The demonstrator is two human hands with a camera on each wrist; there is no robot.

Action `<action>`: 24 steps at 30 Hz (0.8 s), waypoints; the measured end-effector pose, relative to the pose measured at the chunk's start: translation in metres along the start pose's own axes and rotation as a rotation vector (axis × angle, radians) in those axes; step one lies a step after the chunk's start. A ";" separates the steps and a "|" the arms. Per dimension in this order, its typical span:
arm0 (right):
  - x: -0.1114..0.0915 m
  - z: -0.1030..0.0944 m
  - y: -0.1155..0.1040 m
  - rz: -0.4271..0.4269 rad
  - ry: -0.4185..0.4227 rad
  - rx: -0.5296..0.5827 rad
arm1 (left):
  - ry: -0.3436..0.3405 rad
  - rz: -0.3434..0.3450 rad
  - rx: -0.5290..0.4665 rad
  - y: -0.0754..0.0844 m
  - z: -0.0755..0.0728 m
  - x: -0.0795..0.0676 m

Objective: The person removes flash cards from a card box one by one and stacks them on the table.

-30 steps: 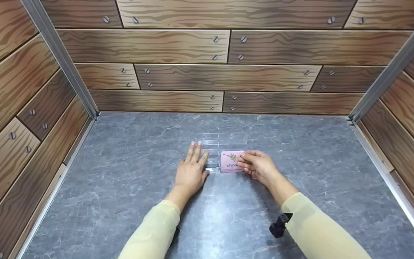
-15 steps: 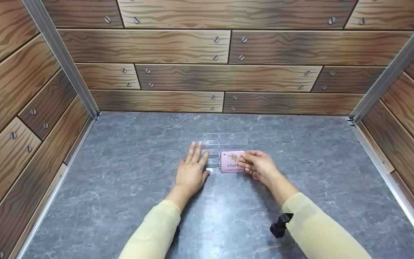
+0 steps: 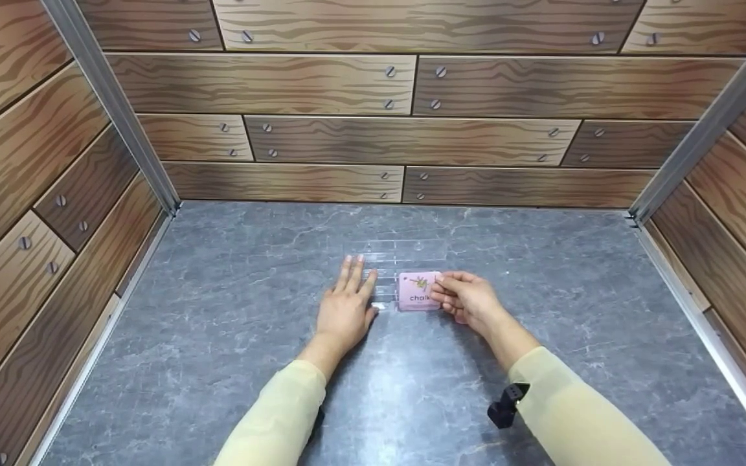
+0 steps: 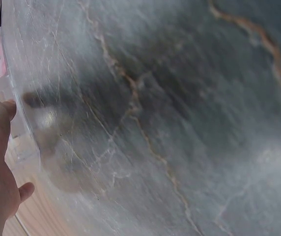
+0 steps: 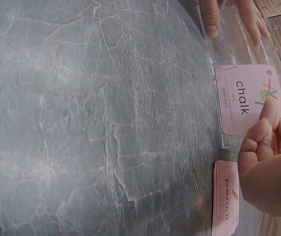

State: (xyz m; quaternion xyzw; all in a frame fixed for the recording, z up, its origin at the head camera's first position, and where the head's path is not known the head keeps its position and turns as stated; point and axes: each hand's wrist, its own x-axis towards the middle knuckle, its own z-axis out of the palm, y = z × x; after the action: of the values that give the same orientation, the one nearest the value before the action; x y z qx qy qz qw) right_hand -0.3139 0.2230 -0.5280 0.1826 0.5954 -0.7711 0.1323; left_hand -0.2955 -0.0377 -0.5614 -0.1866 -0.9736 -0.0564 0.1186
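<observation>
- Head view: the left hand [image 3: 344, 309] rests flat over the left part of a clear plastic holder [image 3: 386, 289], its fingers straight and a little spread, thumb out at the near edge.
- The right hand [image 3: 470, 299] pinches the right edge of a pink card [image 3: 416, 291] printed "chalk", thumb and fingers pressed together on it.
- The pink card lies face up against the right part of the holder, just beside the holder's middle; whether it sits in a slot cannot be told.
- The holder lies on a grey marbled tabletop [image 3: 230, 336]. Behind stands a back wall [image 3: 321, 84] with a wood-plank print, and a metal post [image 3: 111, 107] rises at the left corner.
- Both arms wear pale yellow sleeves [image 3: 574, 408]; a black device [image 3: 504, 406] sits at the right cuff.
- Left wrist view: part of the left hand shows at the left edge, against the clear holder, with the "chalk" card above it, partly cut off.
- Right wrist view: the right hand pinches the card beside its coloured-sticks picture. A small stack of cards [image 5: 225, 200], the top one reading "pencil", is near that hand; whether they touch cannot be told.
</observation>
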 end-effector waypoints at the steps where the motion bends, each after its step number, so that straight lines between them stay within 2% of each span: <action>1: 0.000 0.000 0.000 0.001 0.002 -0.001 | 0.001 0.001 -0.001 0.000 0.000 0.000; 11: 0.000 0.000 0.001 0.004 0.012 -0.008 | -0.009 -0.005 -0.013 0.000 0.000 0.001; 24: 0.000 -0.002 0.002 -0.020 0.003 -0.031 | 0.018 0.010 0.003 -0.001 0.002 0.000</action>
State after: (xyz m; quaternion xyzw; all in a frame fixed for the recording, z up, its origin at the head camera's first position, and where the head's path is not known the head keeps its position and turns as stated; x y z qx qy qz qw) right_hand -0.3129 0.2248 -0.5307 0.1757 0.6093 -0.7628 0.1265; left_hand -0.2964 -0.0381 -0.5632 -0.1906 -0.9717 -0.0560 0.1280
